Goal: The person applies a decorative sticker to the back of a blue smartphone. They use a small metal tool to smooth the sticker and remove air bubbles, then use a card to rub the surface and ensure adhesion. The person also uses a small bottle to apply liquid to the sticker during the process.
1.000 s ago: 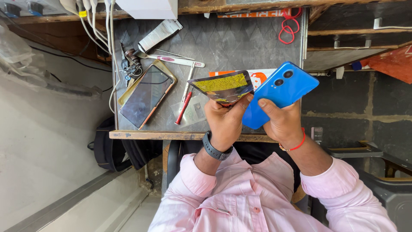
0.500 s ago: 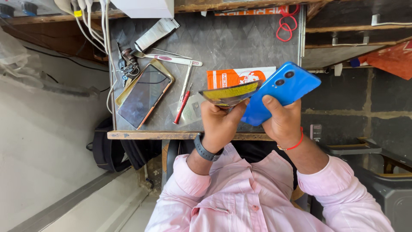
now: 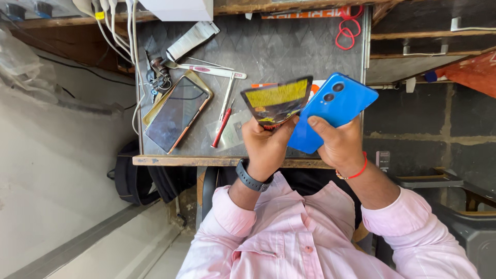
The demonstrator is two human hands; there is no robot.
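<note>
My left hand [image 3: 266,147] grips a flat black packet with a yellow panel [image 3: 276,101], holding it by its near edge above the front of the grey worktop [image 3: 289,49]. My right hand [image 3: 338,144] holds a blue phone [image 3: 333,108] back side up, its camera lenses showing, tilted and just right of the packet. The two items nearly touch at their near ends. A black watch sits on my left wrist and a red thread band on my right.
On the worktop lie a phone in a gold-edged case [image 3: 175,113], a red-handled screwdriver [image 3: 222,129], a white tool [image 3: 214,70], a grey tube [image 3: 191,39] and metal tweezers. White cables [image 3: 111,26] hang at the back left; a red cord [image 3: 349,28] at the back right.
The black and yellow packet first tipped flatter, edge-on, and now stands up again with its face showing. Both hands stayed near the table's front edge with the blue phone.
</note>
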